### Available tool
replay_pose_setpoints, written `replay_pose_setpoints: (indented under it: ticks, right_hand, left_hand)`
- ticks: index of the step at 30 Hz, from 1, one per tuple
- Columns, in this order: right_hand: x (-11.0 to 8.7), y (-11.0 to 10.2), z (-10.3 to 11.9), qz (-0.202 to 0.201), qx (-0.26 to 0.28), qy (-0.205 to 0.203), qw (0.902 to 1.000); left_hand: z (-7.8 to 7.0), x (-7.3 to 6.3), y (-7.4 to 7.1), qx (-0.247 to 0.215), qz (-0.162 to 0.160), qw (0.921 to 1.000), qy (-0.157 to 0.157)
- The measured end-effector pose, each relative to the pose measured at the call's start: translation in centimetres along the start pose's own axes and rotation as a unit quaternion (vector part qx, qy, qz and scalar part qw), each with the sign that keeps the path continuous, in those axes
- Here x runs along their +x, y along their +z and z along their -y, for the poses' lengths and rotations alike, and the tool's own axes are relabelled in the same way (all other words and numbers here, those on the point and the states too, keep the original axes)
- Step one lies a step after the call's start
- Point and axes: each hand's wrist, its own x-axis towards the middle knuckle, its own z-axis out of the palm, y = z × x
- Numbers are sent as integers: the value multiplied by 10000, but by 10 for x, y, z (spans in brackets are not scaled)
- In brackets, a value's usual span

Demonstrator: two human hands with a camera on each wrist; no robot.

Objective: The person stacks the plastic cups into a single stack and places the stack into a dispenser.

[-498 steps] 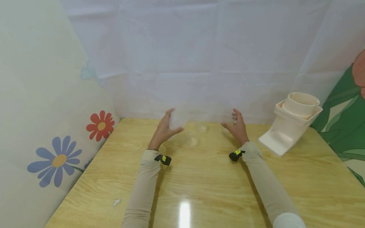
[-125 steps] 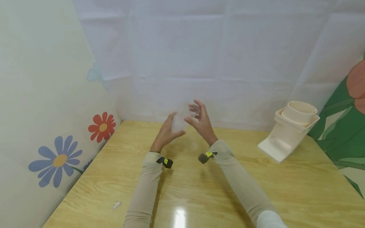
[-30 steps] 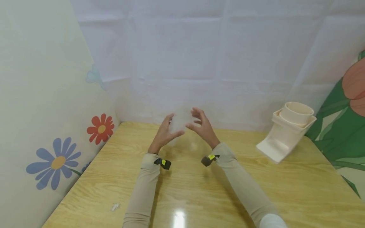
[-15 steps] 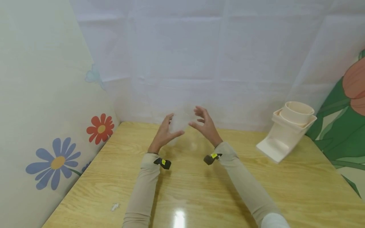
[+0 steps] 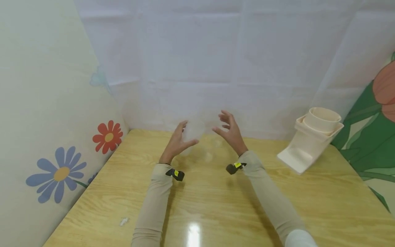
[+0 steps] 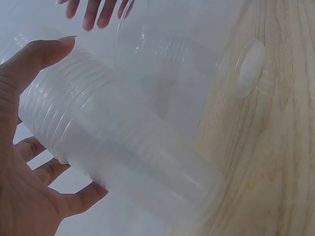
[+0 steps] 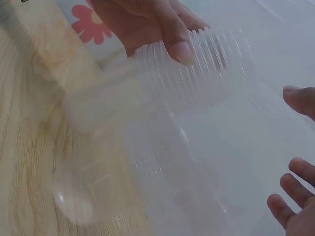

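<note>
My left hand (image 5: 176, 144) grips a nested stack of clear plastic cups (image 6: 123, 132), with thumb and fingers around the ribbed rims. The stack is faint in the head view, and its cups cannot be counted. To the right of the stack, a separate clear plastic cup (image 6: 162, 59) shows upright, its round base (image 6: 251, 69) towards the wood. My right hand (image 5: 232, 134) is just beyond that cup, fingers loosely bent and thumb apart, holding nothing. In the right wrist view, a gap separates its fingers from the loose cup (image 7: 162, 172).
A cream plastic holder (image 5: 310, 144) with a round opening stands at the right back of the wooden table (image 5: 203, 199). A small white scrap (image 5: 124, 221) lies at the left front. White sheeting (image 5: 191, 61) hangs behind the table; flower-painted walls flank it.
Over the last second my right hand has drawn away to the right from the stack. The left hand keeps its grip in nearly the same place. Earlier, the hands were wider apart.
</note>
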Motion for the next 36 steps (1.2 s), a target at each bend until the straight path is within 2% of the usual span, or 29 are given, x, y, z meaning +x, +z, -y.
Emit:
replay_pose_setpoints:
  ticks: [11,29,36]
  right_hand:
    - [-6,-15,-8,-85,-44,17,10000]
    - [-12,-24,-17,-200,-173,353,9990]
    - [-8,-25,-60,-245,-202,524,9981]
  left_hand:
    - [-2,-2,0,87,37,9998,-169]
    - [-4,-1,0,55,16,9998,-169]
    - [-5,-4,-6,71,95,9997,-234]
